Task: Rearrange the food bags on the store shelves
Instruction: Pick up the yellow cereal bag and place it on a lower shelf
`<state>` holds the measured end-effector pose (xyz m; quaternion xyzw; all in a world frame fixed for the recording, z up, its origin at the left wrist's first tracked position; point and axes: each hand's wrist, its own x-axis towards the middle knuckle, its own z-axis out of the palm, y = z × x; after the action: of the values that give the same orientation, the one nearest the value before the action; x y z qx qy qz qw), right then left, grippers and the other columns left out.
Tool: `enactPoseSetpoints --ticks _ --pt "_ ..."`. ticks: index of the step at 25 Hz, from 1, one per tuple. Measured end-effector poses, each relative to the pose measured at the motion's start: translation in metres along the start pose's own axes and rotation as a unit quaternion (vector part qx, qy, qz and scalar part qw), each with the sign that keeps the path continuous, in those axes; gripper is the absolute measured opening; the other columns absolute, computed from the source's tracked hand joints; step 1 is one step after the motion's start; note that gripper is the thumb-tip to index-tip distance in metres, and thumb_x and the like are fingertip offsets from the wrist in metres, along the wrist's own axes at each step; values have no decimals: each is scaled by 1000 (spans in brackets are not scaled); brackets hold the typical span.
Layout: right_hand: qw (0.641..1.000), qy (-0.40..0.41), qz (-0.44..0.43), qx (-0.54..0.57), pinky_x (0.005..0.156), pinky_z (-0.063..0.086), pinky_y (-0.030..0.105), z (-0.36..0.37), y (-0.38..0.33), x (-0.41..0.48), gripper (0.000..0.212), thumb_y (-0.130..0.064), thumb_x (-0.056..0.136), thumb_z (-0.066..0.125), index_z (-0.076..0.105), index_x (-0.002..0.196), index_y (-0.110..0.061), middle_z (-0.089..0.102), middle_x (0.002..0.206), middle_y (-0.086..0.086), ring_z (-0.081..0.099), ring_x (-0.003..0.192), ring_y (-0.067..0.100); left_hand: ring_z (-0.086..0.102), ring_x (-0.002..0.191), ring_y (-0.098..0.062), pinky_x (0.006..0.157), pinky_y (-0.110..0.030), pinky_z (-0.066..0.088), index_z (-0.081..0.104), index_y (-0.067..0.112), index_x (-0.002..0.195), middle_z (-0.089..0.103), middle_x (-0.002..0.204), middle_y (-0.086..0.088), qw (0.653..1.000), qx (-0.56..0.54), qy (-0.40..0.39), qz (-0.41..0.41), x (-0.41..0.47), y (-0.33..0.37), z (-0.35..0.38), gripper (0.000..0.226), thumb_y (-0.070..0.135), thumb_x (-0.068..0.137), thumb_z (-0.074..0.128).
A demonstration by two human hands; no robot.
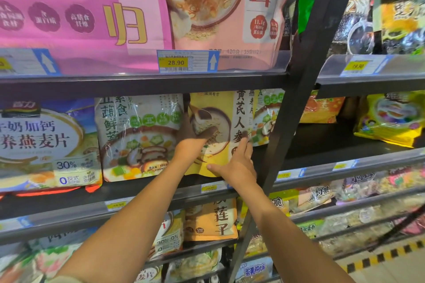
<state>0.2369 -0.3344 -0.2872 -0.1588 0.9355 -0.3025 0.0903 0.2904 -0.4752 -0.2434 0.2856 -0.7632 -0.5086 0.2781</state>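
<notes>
A yellow food bag (219, 103) with a porridge bowl picture stands upright on the middle shelf (161, 190), between a vegetable oatmeal bag (138, 135) and another vegetable bag (268, 117) by the black upright. My left hand (193, 138) grips the yellow bag's left edge, thumb across its front. My right hand (239, 161) presses flat on its lower right, fingers spread, thumb along the bottom edge.
A blue oatmeal bag (43, 142) fills the shelf's left. Big pink bags (80, 7) sit above a 28.90 price tag (176, 62). An orange bag (211, 220) stands one shelf down. A black slanted upright (296, 108) divides this bay from the right bay with a yellow bag (391, 117).
</notes>
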Motion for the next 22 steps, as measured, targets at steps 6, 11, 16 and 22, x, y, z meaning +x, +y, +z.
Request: enactPoseSetpoints --ticks 6,11,16,22 --pt "999 1 25 -35 105 47 50 9 -6 7 144 -65 65 86 -13 162 -24 -6 173 3 27 153 34 65 120 -36 95 -39 51 64 7 131 70 127 -14 938 327 -100 -57 -19 9 -24 68 64 94 60" --pt "997 11 50 -65 106 47 50 14 -16 19 141 -73 59 85 4 161 -20 6 170 4 36 149 29 53 65 -27 52 -36 31 41 11 60 43 59 -5 943 328 -56 0 -16 -16 -32 59 49 97 67" --pt "997 17 54 -57 106 46 49 18 -26 31 127 -75 57 85 31 155 -16 32 156 6 39 146 29 64 98 -29 76 -39 52 65 6 111 65 102 -10 951 299 -46 59 -27 -56 -37 35 37 97 71" --pt "996 36 68 -43 101 47 50 32 -26 51 144 -80 50 80 20 162 -12 27 162 5 43 141 33 61 122 -29 98 -42 51 51 15 145 61 132 -11 937 319 -127 62 -31 -77 -29 49 29 100 65"
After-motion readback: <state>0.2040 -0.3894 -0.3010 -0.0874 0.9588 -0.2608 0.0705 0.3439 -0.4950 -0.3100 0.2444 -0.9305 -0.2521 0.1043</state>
